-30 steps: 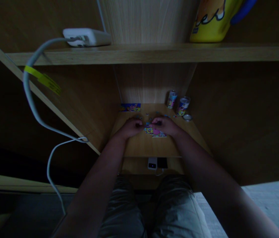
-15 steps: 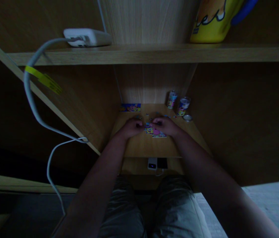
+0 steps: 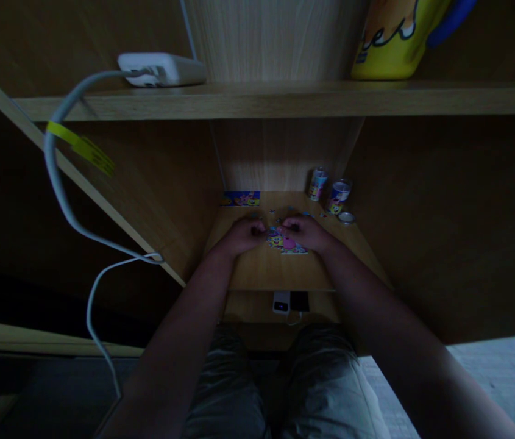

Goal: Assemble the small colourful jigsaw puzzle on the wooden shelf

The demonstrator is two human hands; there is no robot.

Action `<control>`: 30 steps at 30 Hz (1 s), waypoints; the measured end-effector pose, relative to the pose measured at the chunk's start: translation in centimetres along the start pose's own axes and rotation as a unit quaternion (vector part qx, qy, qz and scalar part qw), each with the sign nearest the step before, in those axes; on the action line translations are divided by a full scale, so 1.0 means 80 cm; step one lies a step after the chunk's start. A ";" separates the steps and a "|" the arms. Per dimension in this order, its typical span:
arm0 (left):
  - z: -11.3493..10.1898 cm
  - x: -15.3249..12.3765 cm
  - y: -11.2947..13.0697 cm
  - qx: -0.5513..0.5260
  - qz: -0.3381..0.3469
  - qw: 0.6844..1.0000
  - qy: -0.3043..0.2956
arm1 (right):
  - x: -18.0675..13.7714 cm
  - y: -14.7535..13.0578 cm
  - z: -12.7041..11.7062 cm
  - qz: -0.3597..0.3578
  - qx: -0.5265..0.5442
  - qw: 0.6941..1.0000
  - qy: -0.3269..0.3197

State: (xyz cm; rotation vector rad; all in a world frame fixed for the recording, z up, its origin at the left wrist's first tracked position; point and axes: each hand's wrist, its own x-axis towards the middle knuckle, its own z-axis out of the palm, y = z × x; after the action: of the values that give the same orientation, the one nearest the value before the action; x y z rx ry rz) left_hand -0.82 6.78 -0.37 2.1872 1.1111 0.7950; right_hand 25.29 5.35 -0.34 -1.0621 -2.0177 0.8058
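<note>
A partly joined jigsaw puzzle [image 3: 288, 244] with a yellow and pink cartoon picture lies flat on the desk board. At its left edge is my left hand [image 3: 244, 236], fingers curled together and tips against the puzzle. My right hand [image 3: 306, 231] bends over the upper right part, its thumb and finger pinched down on the puzzle; any single piece between them is too small to make out. Several loose puzzle pieces [image 3: 272, 211] are scattered behind the hands. A printed picture card [image 3: 241, 199] lies at the back left.
Two printed cans [image 3: 317, 184] [image 3: 338, 196] stand at the back right, a round metal lid [image 3: 346, 217] beside them. Below the board's front edge lie a white device [image 3: 281, 302] and a black one [image 3: 300, 301]. Overhead, a shelf [image 3: 257, 100] carries a white adapter [image 3: 166, 69] and a yellow mug [image 3: 385, 49].
Both hands have stayed almost in place at the puzzle, with only slight finger movement. Nothing else has visibly moved.
</note>
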 end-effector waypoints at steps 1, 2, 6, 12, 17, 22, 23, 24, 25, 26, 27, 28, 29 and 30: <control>-0.001 -0.001 0.001 0.000 0.000 1.000 -0.001 | 0.000 -0.001 0.000 0.000 -0.002 1.000 0.000; -0.001 -0.001 0.002 0.002 0.000 1.000 -0.002 | 0.000 -0.002 -0.001 -0.001 -0.003 1.000 -0.001; -0.003 -0.002 0.004 -0.003 0.002 1.000 -0.008 | -0.001 -0.004 -0.001 -0.004 0.002 1.000 -0.002; -0.001 -0.001 0.000 -0.021 0.014 1.000 -0.015 | 0.001 -0.001 -0.001 -0.003 -0.002 1.000 -0.002; 0.000 0.000 -0.001 -0.041 0.013 0.999 -0.030 | 0.001 0.001 0.000 -0.005 -0.007 1.000 0.001; -0.001 0.000 0.001 -0.059 0.025 0.997 -0.047 | 0.001 0.000 -0.001 -0.002 0.001 1.000 -0.003; -0.002 0.000 0.001 -0.063 0.025 0.997 -0.048 | 0.001 0.000 -0.001 -0.001 0.002 1.000 -0.005; -0.002 0.000 0.001 -0.066 0.024 0.996 -0.048 | 0.001 0.000 -0.001 0.000 0.002 1.000 -0.006; -0.002 -0.001 0.001 -0.067 0.023 0.996 -0.048 | 0.000 0.001 -0.001 0.000 0.002 1.000 -0.006; -0.002 -0.001 0.001 -0.065 0.024 0.996 -0.048 | 0.000 0.001 0.000 0.000 0.001 1.000 -0.003; -0.001 -0.001 0.000 -0.061 0.026 0.997 -0.049 | 0.000 0.001 0.000 0.000 0.001 1.000 0.000; -0.001 -0.001 -0.001 -0.056 0.029 0.997 -0.049 | 0.000 0.001 0.000 0.000 0.002 1.000 0.003; 0.000 -0.001 -0.002 -0.052 0.031 0.997 -0.049 | 0.000 0.001 0.000 0.000 0.004 1.000 0.004; 0.001 0.000 -0.003 -0.049 0.033 0.997 -0.047 | 0.000 0.001 0.000 0.001 0.005 1.000 0.003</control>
State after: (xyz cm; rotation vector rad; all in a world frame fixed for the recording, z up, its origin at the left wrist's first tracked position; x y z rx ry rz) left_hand -0.92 6.87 -0.62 2.1651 0.9392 0.7495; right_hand 25.29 5.38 -0.41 -1.0593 -2.0068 0.8107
